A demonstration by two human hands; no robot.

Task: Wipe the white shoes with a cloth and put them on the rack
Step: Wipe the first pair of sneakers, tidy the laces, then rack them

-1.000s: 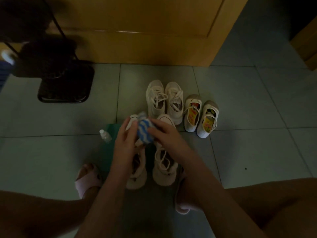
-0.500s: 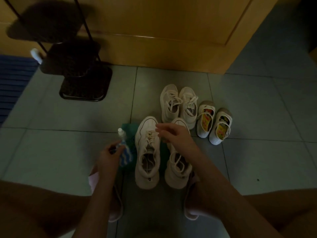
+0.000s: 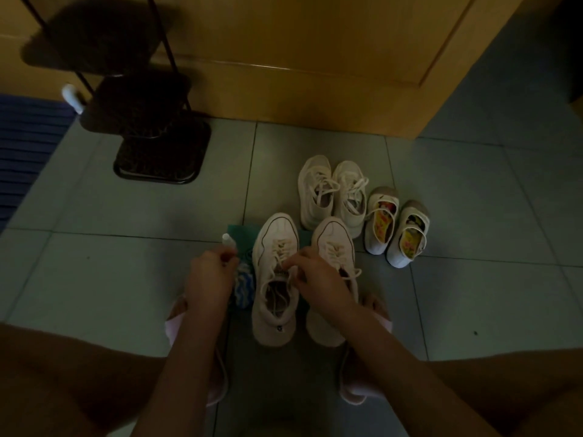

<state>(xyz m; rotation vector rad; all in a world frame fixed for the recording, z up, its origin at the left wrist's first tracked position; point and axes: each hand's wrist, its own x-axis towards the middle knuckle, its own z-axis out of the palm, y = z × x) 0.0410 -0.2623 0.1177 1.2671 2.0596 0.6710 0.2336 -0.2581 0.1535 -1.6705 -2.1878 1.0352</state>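
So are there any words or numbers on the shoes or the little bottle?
None can be read.
Small shoes: bright insole prints, too blurred.
Sneaker: dark round mark on the heel, too small.
Bottle: no label legible.

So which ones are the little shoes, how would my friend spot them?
Start at the big wooden door and look down to the shoes on the tiled floor. The little pair sits furthest right, beside the laced sneakers. Only they have a strap instead of laces and bright yellow picture insoles.
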